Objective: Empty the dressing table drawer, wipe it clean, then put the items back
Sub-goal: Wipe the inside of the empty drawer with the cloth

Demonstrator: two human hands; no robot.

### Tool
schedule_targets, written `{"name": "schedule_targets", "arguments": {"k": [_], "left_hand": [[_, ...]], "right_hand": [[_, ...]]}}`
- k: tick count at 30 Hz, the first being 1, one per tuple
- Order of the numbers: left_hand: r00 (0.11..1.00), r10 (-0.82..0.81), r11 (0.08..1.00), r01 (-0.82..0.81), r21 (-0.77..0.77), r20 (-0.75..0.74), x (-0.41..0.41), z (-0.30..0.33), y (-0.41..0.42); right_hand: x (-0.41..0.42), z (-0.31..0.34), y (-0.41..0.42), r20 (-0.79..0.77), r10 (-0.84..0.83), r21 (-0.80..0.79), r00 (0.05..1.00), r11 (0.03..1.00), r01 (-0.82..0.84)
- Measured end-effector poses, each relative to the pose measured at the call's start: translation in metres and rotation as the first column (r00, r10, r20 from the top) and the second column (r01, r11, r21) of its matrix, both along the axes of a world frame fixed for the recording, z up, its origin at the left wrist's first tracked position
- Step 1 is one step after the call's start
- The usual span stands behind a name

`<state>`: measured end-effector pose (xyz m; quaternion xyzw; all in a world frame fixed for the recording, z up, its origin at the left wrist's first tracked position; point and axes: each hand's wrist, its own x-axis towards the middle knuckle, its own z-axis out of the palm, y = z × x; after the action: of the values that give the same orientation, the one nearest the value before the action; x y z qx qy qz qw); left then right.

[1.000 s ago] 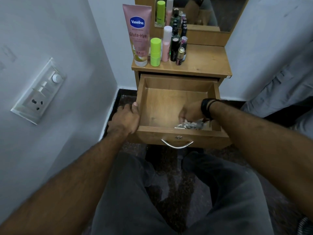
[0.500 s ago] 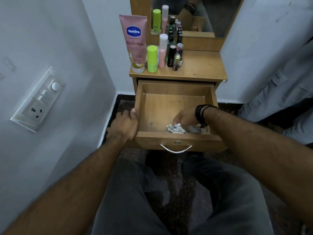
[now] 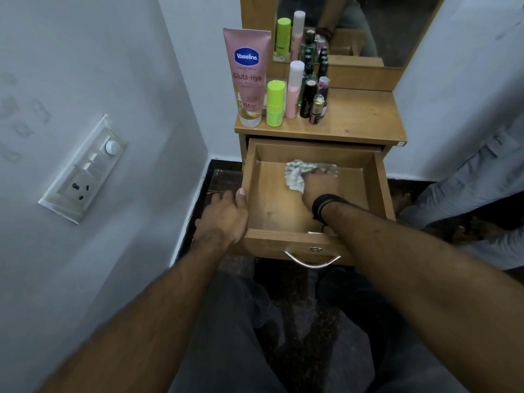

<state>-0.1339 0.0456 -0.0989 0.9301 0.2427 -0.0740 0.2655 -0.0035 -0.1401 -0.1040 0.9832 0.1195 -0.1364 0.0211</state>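
Drawer (image 3: 380,191) stood pulled out below the bench (image 3: 360,117), where the Vaseline tube (image 3: 247,78) and small bottles (image 3: 309,95) stood. Left hand (image 3: 224,217) clasped the drawer's left wall; right hand (image 3: 316,188) pressed a crumpled cloth (image 3: 295,175) against the drawer floor near the back, fingers curled over it.

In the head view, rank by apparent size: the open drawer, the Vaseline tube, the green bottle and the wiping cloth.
Largest to smallest:
1. drawer
2. Vaseline tube
3 and 4. green bottle and cloth look about alike; the right hand covers part of the cloth, so I won't rank them.
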Motion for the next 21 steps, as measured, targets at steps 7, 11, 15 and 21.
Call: {"name": "schedule_targets", "arguments": {"k": [7, 11, 15, 21], "left_hand": [[1.000, -0.004, 1.000, 0.004, 0.008, -0.016, 0.001, 0.006, -0.002], [0.995, -0.081, 0.991, 0.087, 0.103, -0.058, -0.001, 0.017, -0.006], [0.977, -0.179, 0.946, 0.203, 0.252, -0.116, 0.005, 0.037, -0.009], [0.953, -0.283, 0.945, 0.256, 0.204, 0.112, 0.031, 0.072, -0.034]], "right_hand": [[-0.027, 0.000, 0.026, -0.045, 0.319, 0.217, 0.947, 0.928, -0.302], [-0.032, 0.018, 0.010, -0.198, 0.319, 0.209, 0.927, 0.938, -0.278], [-0.038, 0.038, -0.013, -0.087, 0.293, 0.243, 0.952, 0.933, -0.264], [-0.044, 0.052, -0.039, 0.163, 0.143, 0.402, 0.976, 0.894, -0.199]]}}
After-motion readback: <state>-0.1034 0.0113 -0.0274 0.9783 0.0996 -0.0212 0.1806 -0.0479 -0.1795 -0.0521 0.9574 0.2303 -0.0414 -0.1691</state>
